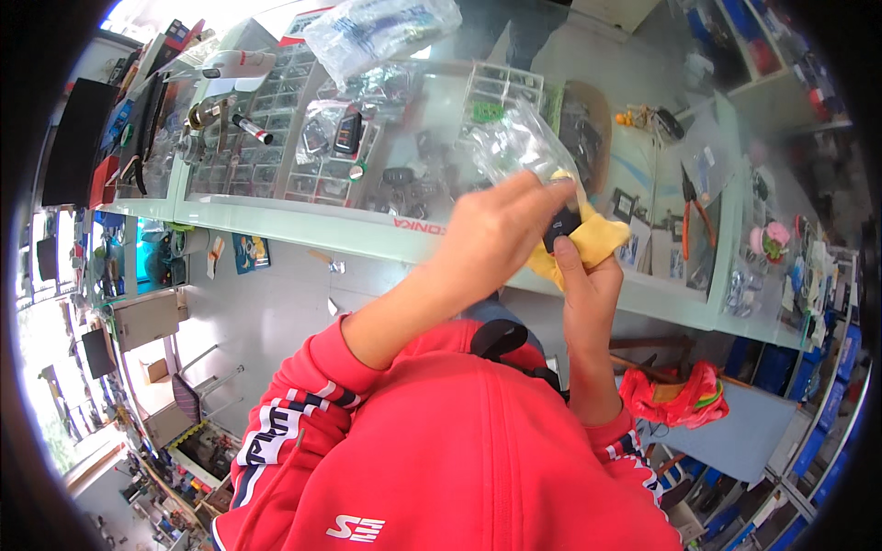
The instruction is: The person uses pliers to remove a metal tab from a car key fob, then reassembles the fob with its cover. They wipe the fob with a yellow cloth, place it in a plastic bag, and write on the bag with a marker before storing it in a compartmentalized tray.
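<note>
Over the glass counter's front edge, both of my hands meet at a small black key fob (562, 226) and a yellow cloth (602, 238). My right hand (589, 292) is closed, its thumb pressing the fob's lower end against the cloth, which lies behind and sticks out to the right. From the left, my left hand (496, 228) reaches across with its fingertips pinched at the cloth's upper end, above the fob. The exact grip there is partly hidden. Just beyond my left fingers lies a crumpled clear plastic bag (519, 142).
On the glass counter (322, 230) lie a black car key (348, 134), a marker-like tube (252, 129), a large plastic bag (381, 37) and a white handheld device (239, 64). Orange-handled pliers (695, 220) lie right. A red bag (675, 395) sits below the counter's right side.
</note>
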`<state>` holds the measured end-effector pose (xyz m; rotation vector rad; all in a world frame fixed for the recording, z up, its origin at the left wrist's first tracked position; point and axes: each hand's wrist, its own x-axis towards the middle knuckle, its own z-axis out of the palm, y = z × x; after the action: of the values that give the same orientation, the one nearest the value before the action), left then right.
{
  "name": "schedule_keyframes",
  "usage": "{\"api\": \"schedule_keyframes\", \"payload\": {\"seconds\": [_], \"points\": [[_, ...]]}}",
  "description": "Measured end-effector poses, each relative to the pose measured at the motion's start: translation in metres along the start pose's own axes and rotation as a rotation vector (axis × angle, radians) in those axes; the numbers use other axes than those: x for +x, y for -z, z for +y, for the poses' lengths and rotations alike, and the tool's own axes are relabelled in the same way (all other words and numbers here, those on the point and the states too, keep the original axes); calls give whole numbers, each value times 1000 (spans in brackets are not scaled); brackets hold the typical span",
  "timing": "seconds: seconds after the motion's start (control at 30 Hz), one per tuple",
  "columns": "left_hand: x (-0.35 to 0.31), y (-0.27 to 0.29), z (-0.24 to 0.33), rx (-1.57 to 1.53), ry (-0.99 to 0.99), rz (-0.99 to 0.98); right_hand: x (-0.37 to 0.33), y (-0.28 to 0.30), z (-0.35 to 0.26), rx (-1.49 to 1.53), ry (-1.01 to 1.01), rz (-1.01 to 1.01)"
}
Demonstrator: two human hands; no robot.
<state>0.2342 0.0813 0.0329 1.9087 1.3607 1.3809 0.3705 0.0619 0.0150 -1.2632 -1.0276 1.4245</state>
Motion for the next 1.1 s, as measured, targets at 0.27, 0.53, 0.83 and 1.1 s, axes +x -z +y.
{"api": "schedule_keyframes", "payload": {"seconds": [0.27, 0.53, 0.83, 1.1], "points": [[-9, 0, 9, 77, -154, -97, 4, 10, 9, 207, 74, -94], [7, 14, 4, -148, 43, -30, 4, -8, -6, 123, 320, 54], [28, 75, -5, -349, 583, -95, 35, 53, -14, -258, 116, 62], [27, 85, -15, -460, 647, 22, 90, 118, -8, -375, 63, -283]]}}
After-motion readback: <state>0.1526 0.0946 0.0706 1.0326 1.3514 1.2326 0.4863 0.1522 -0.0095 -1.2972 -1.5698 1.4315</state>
